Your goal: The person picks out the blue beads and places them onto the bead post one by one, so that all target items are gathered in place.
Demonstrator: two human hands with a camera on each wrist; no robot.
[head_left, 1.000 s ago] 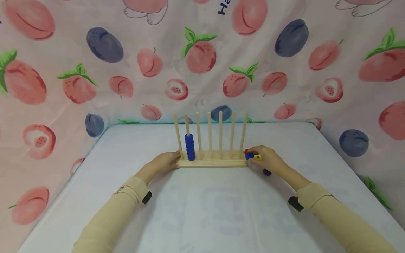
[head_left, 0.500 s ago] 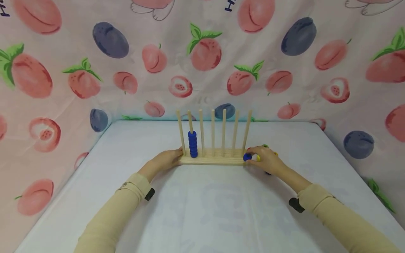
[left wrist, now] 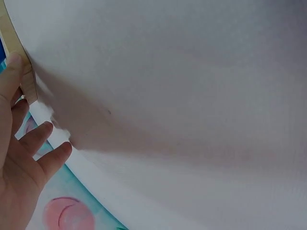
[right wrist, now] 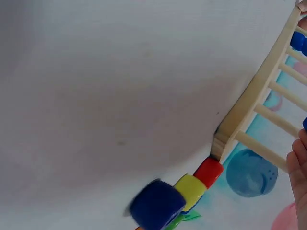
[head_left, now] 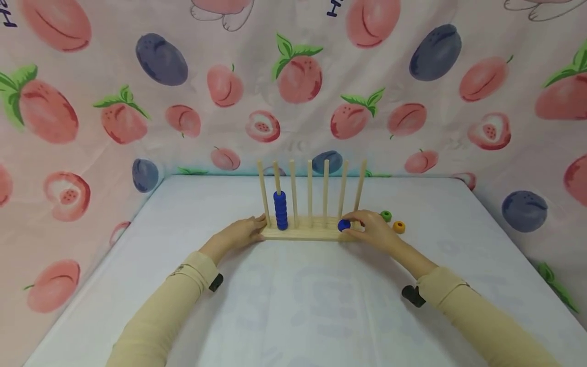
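Note:
A wooden peg rack (head_left: pixel 302 234) stands on the white table, with several upright pegs in a row. Blue beads (head_left: pixel 281 211) are stacked on its second peg from the left. My left hand (head_left: pixel 238 233) grips the left end of the base; in the left wrist view the thumb lies on the wood and other fingers are spread. Between thumb and fingertips, my right hand (head_left: pixel 375 232) pinches a blue bead (head_left: pixel 344 225) low over the right part of the base. The right wrist view catches only the fingers' edge.
Loose beads lie off the rack's right end: a green bead (head_left: pixel 386 216) and an orange bead (head_left: pixel 399 227), plus a red bead (right wrist: pixel 209 171), a yellow bead (right wrist: pixel 191 190) and a dark blue bead (right wrist: pixel 156 204) in the right wrist view. A fruit-print cloth (head_left: pixel 293 127) hangs behind.
My right hand has moved left with the blue bead, from beside the rack's right end to over its base. Beads behind the hand have come into view. The left hand keeps its grip.

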